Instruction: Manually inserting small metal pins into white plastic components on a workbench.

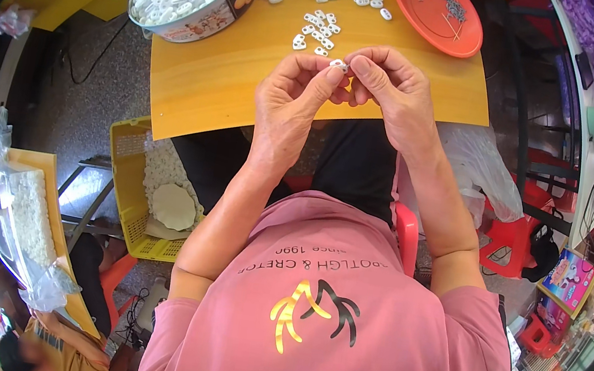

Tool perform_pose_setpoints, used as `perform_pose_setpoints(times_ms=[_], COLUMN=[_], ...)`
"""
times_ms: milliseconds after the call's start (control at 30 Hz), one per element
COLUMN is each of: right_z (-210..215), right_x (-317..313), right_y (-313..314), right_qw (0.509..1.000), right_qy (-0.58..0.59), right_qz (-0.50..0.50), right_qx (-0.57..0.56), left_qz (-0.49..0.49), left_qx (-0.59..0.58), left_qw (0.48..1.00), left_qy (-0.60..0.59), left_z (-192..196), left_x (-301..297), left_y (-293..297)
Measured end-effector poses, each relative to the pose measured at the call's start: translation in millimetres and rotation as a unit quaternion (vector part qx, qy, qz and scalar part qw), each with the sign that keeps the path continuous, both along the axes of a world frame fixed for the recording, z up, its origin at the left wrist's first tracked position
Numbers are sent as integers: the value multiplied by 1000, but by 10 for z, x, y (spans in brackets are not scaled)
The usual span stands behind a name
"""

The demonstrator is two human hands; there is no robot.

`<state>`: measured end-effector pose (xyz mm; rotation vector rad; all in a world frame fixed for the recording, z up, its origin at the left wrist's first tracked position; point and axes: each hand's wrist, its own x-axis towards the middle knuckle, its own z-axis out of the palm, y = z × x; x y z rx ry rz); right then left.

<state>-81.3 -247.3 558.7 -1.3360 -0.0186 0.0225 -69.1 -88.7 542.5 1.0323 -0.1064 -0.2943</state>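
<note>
Over the near edge of the wooden table point(224, 84), my left hand point(284, 112) pinches a small white plastic piece point(337, 64) with dark holes between thumb and forefinger. My right hand point(400, 97) meets it there, its thumb and forefinger pressed together beside the piece; whatever they hold is too small to make out. Just beyond my fingers lie several loose white pieces point(319, 25). A round tin point(202, 26) heaped with similar pieces stands at the far left. At the far right a red plate point(460, 43) holds small grey pin-like parts point(444, 1).
Below the table's left side is a yellow plastic basket point(122, 184) with white pieces and a round pale lid-like thing. Farther left, a clear container point(16, 214) of white pieces sits on a board near another person. Red stools point(505, 245) and a plastic bag point(493, 167) are at right.
</note>
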Motion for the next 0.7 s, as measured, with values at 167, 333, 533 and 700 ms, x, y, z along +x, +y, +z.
perform_pose_setpoints(times_ms=[167,333,533,700], right_z=[-12,3,-3,-11], right_x=[-11,-21,-31,-25], right_y=[42,74,97,95], right_qw=[1000,1000,996,998], right_qy=[7,0,-43,-19], right_qz=[-12,-15,-35,-37], right_qx=[11,-16,-70,-43], left_qz=[8,15,14,11], left_qx=[-7,7,17,15], left_qw=[1000,1000,1000,1000], left_qy=[2,5,-6,-5], left_z=[-36,-15,-9,-27], left_x=[-14,-30,-32,-23], left_y=[10,19,19,9])
